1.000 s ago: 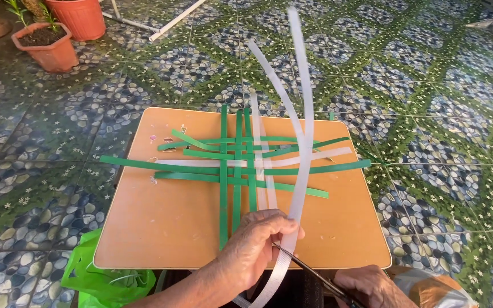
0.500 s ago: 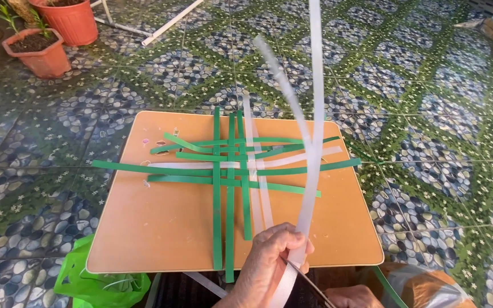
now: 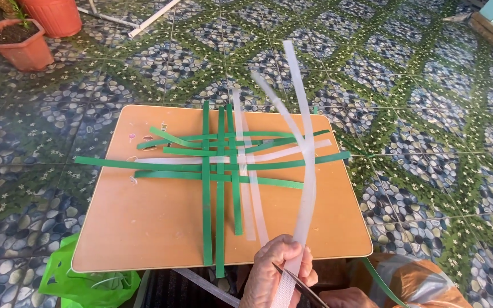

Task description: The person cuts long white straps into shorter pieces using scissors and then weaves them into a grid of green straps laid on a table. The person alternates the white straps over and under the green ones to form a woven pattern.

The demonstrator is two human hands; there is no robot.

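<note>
My left hand (image 3: 275,274) grips two long translucent white plastic strips (image 3: 306,177) near their lower end; they rise and curve up over the board. Scissors (image 3: 298,283) cross the strips just below my fingers, held by my right hand (image 3: 346,298), which is mostly cut off at the bottom edge. On the orange board (image 3: 155,222) lies a loose weave of green strips (image 3: 212,171) crossed with a few white strips (image 3: 246,194).
A green plastic bag (image 3: 87,279) sits at the board's near left corner. An orange-brown bag (image 3: 417,282) lies at the near right. Terracotta plant pots (image 3: 18,40) stand at the far left, with white pipes (image 3: 149,17) on the patterned tile floor.
The view has shifted so board and weave sit further left and lower. The two held white strips have swung down and leftward. My left hand sits lower in the frame.
</note>
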